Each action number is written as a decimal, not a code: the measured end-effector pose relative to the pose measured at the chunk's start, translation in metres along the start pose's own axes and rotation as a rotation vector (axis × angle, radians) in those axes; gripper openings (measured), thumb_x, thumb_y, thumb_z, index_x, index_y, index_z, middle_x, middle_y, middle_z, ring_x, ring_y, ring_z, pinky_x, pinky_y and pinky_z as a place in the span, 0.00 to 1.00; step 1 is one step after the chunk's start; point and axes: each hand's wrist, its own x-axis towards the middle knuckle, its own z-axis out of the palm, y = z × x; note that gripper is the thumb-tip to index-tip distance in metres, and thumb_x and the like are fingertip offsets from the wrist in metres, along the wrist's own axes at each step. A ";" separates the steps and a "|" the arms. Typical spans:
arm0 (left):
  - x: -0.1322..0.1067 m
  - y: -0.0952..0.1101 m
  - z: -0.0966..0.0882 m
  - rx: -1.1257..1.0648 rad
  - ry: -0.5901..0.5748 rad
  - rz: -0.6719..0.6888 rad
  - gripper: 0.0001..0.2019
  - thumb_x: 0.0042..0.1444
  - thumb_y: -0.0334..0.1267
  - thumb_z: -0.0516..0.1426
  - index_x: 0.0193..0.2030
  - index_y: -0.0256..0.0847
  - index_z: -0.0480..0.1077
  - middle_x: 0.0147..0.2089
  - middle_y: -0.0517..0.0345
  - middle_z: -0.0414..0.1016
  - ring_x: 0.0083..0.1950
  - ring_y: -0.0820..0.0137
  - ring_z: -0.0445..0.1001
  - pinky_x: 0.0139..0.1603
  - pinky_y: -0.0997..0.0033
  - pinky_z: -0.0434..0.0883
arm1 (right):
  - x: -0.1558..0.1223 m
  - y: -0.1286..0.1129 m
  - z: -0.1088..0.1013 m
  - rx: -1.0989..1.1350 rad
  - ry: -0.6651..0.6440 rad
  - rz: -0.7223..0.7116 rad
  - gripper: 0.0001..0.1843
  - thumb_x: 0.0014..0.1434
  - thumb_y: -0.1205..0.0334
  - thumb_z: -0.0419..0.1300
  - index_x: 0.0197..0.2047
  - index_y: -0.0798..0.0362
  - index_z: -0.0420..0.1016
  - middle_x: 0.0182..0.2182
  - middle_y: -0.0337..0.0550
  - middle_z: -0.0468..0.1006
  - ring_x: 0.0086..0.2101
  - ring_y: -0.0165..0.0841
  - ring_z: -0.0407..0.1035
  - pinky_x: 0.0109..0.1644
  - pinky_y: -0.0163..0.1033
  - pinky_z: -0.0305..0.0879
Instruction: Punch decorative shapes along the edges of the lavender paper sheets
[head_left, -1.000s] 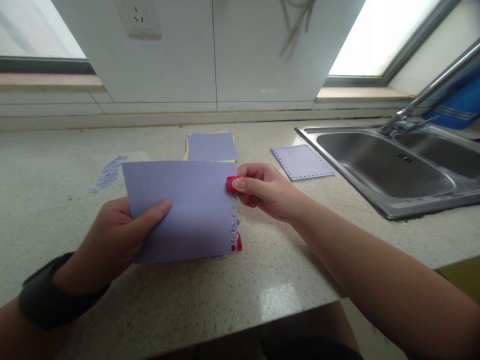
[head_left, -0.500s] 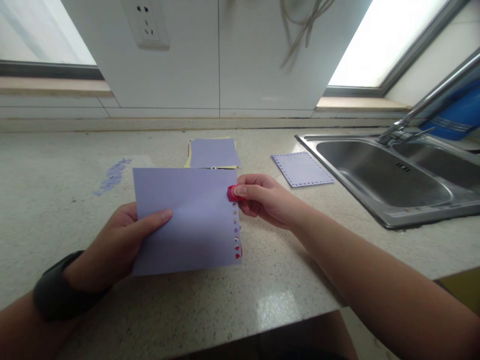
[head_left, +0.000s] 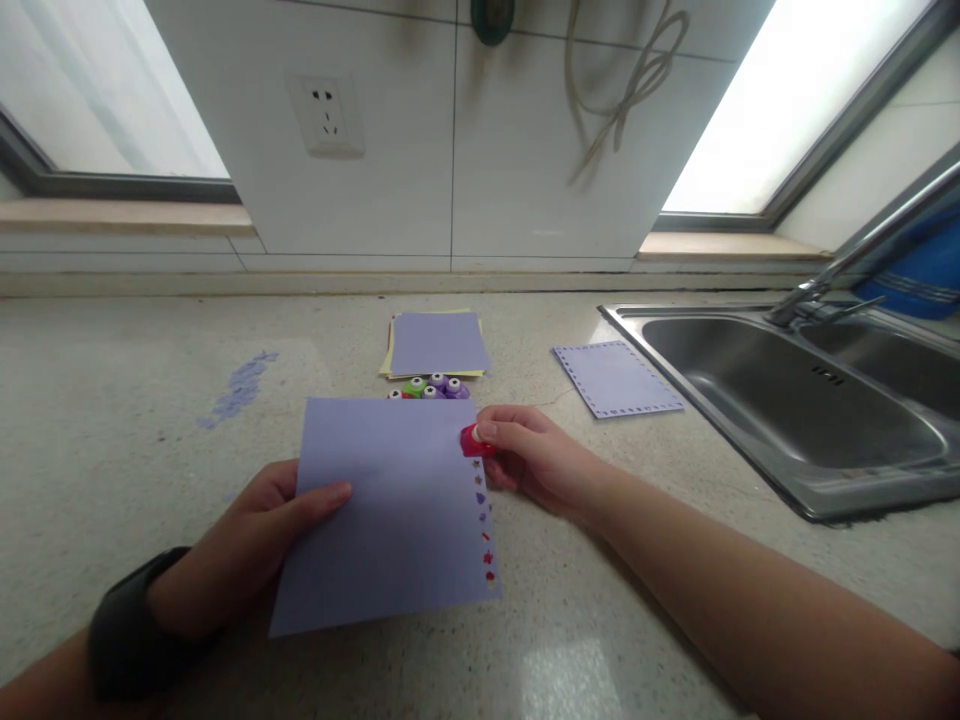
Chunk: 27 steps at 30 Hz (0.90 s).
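Note:
My left hand (head_left: 247,545) grips the left edge of a lilac paper sheet (head_left: 390,510), thumb on top, holding it just above the counter. Along the sheet's right edge runs a column of small punched shapes (head_left: 484,525). My right hand (head_left: 525,455) pinches a small red paper punch (head_left: 472,441) clamped on the sheet's upper right corner. Behind the sheet several small coloured punches (head_left: 429,387) lie on the counter. A stack of lilac and yellow paper (head_left: 436,343) rests farther back. A lilac sheet with a punched border (head_left: 615,378) lies to the right.
A steel sink (head_left: 780,400) with a faucet (head_left: 847,265) fills the right side. Lilac paper scraps (head_left: 240,385) are scattered at the left on the speckled counter (head_left: 112,420). A wall socket (head_left: 327,112) and a hanging cord (head_left: 637,75) are on the tiled wall.
The view has tilted up, so hands and sheet sit lower in frame and the small punches behind the sheet show. The red punch stays at the sheet's top right corner.

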 end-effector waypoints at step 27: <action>-0.002 0.003 0.002 0.018 0.205 -0.054 0.16 0.37 0.41 0.75 0.33 0.43 0.79 0.24 0.58 0.81 0.25 0.63 0.81 0.23 0.72 0.75 | 0.007 -0.003 -0.008 0.106 -0.035 0.060 0.13 0.55 0.59 0.70 0.29 0.57 0.72 0.24 0.36 0.71 0.21 0.23 0.60 0.27 0.33 0.49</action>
